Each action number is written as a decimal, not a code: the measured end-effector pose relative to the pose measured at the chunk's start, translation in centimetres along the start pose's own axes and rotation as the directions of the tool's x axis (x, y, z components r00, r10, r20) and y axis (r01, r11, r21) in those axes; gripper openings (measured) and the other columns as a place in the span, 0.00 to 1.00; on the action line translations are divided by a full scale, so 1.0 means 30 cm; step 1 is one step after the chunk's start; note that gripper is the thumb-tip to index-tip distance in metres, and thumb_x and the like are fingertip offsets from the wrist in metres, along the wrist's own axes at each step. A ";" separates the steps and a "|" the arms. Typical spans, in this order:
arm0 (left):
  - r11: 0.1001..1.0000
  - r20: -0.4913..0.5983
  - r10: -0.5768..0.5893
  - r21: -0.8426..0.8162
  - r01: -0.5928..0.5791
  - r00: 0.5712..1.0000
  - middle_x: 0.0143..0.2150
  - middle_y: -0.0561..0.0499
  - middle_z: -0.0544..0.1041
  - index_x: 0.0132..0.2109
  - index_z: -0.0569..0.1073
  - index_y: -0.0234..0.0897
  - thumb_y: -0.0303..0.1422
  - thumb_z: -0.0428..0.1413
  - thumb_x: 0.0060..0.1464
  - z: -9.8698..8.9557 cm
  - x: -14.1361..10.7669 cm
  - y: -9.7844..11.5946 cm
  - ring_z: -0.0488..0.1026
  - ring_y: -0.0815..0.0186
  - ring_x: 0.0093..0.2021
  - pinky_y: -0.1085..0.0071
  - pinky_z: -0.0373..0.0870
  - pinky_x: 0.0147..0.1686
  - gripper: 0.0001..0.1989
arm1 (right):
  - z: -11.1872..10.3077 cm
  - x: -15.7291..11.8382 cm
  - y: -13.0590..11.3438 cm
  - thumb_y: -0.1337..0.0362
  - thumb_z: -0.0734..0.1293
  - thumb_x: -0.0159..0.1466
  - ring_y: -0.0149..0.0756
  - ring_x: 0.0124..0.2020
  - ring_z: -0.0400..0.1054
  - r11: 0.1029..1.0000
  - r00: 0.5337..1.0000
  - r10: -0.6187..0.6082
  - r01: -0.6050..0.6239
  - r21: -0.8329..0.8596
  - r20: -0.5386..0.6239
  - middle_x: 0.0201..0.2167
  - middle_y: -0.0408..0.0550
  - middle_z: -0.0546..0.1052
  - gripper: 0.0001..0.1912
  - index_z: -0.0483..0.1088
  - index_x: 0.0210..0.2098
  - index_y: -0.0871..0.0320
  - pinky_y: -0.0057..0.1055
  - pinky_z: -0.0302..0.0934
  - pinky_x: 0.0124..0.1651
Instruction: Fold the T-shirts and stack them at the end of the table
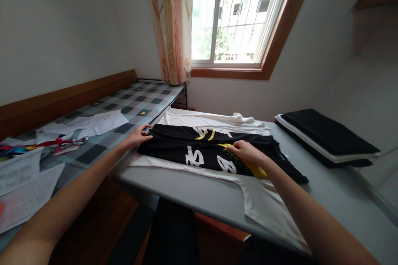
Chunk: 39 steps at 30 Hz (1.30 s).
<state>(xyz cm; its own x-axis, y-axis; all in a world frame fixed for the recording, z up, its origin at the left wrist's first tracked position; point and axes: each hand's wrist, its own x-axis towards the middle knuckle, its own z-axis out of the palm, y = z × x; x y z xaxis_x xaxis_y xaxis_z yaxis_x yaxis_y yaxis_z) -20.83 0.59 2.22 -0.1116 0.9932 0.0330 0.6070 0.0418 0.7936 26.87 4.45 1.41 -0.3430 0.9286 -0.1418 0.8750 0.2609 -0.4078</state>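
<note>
A black shirt (168, 145) printed with white characters and a yellow patch lies folded lengthwise across a white shirt (263, 201), both spread on a grey table (199, 192). The left hand (140, 135) is at the black shirt's left end, its fingers curled and a small gap showing between forefinger and thumb; whether any cloth is caught between them I cannot tell. The right hand (247, 151) rests on the black shirt near the yellow patch, fingers drawn together and pointing down into the fabric; whether they pinch it is hidden. The white shirt shows beyond the black one and along its near side, where a part of it reaches over the table's front edge. On the right of the table sits a stack of folded black and white cloth (326, 130), well apart from the right hand. To the left, paper sheets (110, 122) and a tangle of red, blue and yellow items (29, 147) lie on a checked bedsheet (155, 89). A floral curtain (174, 20) hangs beside a barred window (239, 20).
</note>
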 end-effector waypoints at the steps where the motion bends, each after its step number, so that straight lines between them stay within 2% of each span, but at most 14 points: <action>1: 0.999 0.000 0.041 0.000 -0.041 0.999 0.25 0.56 0.71 0.55 0.68 0.33 0.45 0.65 0.38 -0.004 -0.010 0.010 0.72 0.64 0.27 0.72 0.66 0.27 0.37 | -0.003 -0.007 -0.001 0.48 0.59 0.66 0.37 0.28 0.69 1.000 1.000 -0.016 0.016 -0.004 0.003 0.27 0.50 0.77 0.23 0.71 0.27 0.58 0.29 0.51 0.27; 5: 0.986 0.049 0.166 0.004 -0.167 0.985 0.38 0.48 0.76 0.57 0.68 0.35 0.45 0.61 0.45 -0.012 -0.042 0.035 0.75 0.61 0.36 0.69 0.70 0.34 0.33 | -0.008 -0.036 -0.007 0.50 0.57 0.68 0.37 0.29 0.69 0.997 0.996 -0.078 0.076 -0.026 -0.048 0.29 0.49 0.77 0.21 0.71 0.31 0.57 0.28 0.52 0.29; 8: 0.978 0.100 0.199 0.048 -0.204 0.975 0.49 0.43 0.76 0.52 0.73 0.36 0.44 0.63 0.42 -0.014 -0.055 0.025 0.73 0.56 0.49 0.67 0.70 0.42 0.30 | -0.002 -0.049 -0.015 0.51 0.54 0.70 0.39 0.31 0.71 0.992 0.996 -0.048 0.039 -0.116 -0.075 0.31 0.50 0.78 0.20 0.70 0.36 0.56 0.28 0.53 0.30; 10: 0.980 0.127 0.183 0.058 -0.191 0.975 0.52 0.42 0.76 0.50 0.75 0.36 0.44 0.63 0.41 -0.016 -0.060 0.011 0.71 0.53 0.53 0.67 0.70 0.45 0.28 | 0.005 -0.052 -0.024 0.51 0.53 0.71 0.42 0.35 0.72 0.976 0.997 -0.019 0.001 -0.218 -0.081 0.34 0.53 0.78 0.20 0.69 0.39 0.56 0.29 0.53 0.32; 14: 0.994 0.120 0.109 0.020 -0.112 0.987 0.54 0.41 0.76 0.52 0.76 0.36 0.45 0.64 0.40 -0.020 -0.072 -0.003 0.74 0.52 0.50 0.66 0.73 0.41 0.32 | 0.016 -0.053 -0.043 0.52 0.50 0.71 0.47 0.39 0.74 0.933 0.996 0.015 -0.046 -0.357 -0.090 0.39 0.58 0.79 0.21 0.69 0.44 0.56 0.32 0.56 0.35; 20: 0.990 0.044 0.140 -0.042 -0.138 0.989 0.60 0.43 0.72 0.60 0.71 0.38 0.44 0.65 0.39 -0.027 -0.082 -0.012 0.74 0.54 0.51 0.66 0.74 0.43 0.39 | 0.017 -0.062 -0.055 0.51 0.49 0.72 0.50 0.40 0.75 0.916 0.993 -0.008 -0.040 -0.399 -0.118 0.38 0.58 0.80 0.22 0.68 0.44 0.56 0.34 0.58 0.36; 24: 0.990 0.037 0.101 -0.099 -0.097 0.994 0.56 0.42 0.75 0.56 0.75 0.36 0.43 0.67 0.35 -0.033 -0.079 -0.043 0.73 0.51 0.54 0.63 0.72 0.48 0.38 | 0.019 -0.063 -0.044 0.52 0.48 0.72 0.48 0.39 0.75 0.909 0.990 -0.033 -0.027 -0.416 -0.136 0.37 0.56 0.80 0.22 0.68 0.45 0.56 0.32 0.56 0.34; 29: 0.997 0.058 0.001 -0.074 0.004 0.998 0.49 0.42 0.80 0.46 0.80 0.37 0.40 0.68 0.29 -0.032 -0.077 -0.067 0.72 0.48 0.54 0.60 0.69 0.52 0.31 | 0.022 -0.063 -0.027 0.50 0.53 0.70 0.46 0.38 0.75 0.934 0.991 -0.040 -0.009 -0.358 -0.128 0.35 0.53 0.80 0.20 0.70 0.39 0.54 0.30 0.53 0.31; 34: 0.998 -0.034 0.031 -0.051 -0.033 0.999 0.41 0.43 0.80 0.47 0.78 0.35 0.43 0.66 0.32 -0.014 -0.078 -0.074 0.75 0.51 0.46 0.62 0.72 0.41 0.32 | 0.029 -0.073 -0.029 0.50 0.54 0.70 0.44 0.37 0.75 0.948 0.990 0.005 -0.050 -0.313 -0.142 0.35 0.52 0.80 0.20 0.70 0.38 0.55 0.30 0.52 0.30; 39: 1.000 -0.096 0.021 -0.003 -0.022 0.995 0.29 0.49 0.76 0.48 0.77 0.33 0.46 0.64 0.34 -0.002 -0.101 -0.058 0.74 0.59 0.34 0.67 0.68 0.33 0.33 | 0.034 -0.074 -0.044 0.51 0.52 0.71 0.43 0.37 0.74 0.956 0.988 0.007 -0.053 -0.289 -0.157 0.36 0.52 0.79 0.21 0.70 0.36 0.55 0.30 0.52 0.31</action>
<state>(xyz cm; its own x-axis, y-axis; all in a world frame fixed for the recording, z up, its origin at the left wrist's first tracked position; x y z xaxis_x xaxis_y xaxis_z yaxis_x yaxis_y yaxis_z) -21.61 -2.49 0.77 -0.1737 0.9789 0.1079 0.6072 0.0201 0.7943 26.11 1.77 1.35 -0.2789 0.9603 -0.0013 0.9532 0.2767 -0.1216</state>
